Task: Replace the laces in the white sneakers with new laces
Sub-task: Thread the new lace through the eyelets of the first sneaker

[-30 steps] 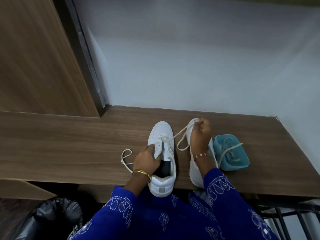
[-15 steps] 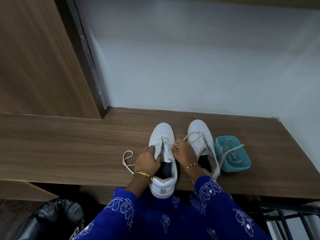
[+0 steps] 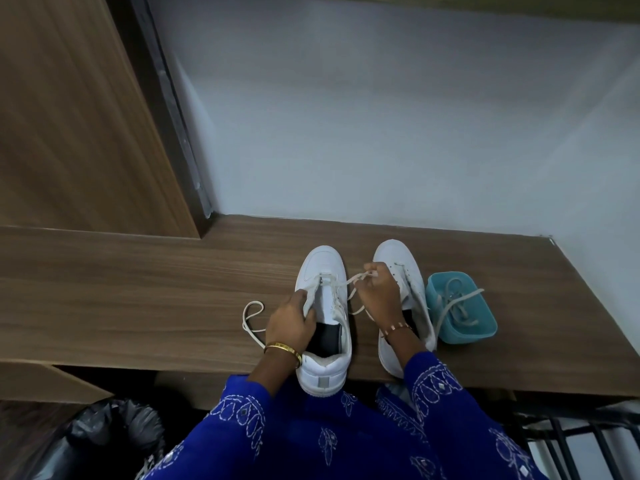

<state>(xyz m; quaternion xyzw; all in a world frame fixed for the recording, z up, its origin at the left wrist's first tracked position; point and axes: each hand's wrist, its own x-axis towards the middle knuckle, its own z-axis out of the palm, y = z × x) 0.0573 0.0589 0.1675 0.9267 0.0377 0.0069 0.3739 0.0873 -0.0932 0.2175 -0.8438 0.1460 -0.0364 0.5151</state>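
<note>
A wooden tabletop (image 3: 138,289) met a pale wall (image 3: 381,116); below its left edge sat a black bin bag (image 3: 100,434).

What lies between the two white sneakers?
In the head view, a lace runs from the left sneaker to the right hand, over the right sneaker.

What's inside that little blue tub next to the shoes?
The small teal plastic tub holds a loose tangle of pale shoelace, one strand trailing over its near-left rim. Whatever lies beneath the tangle, and how many laces it is, cannot be told.
</note>
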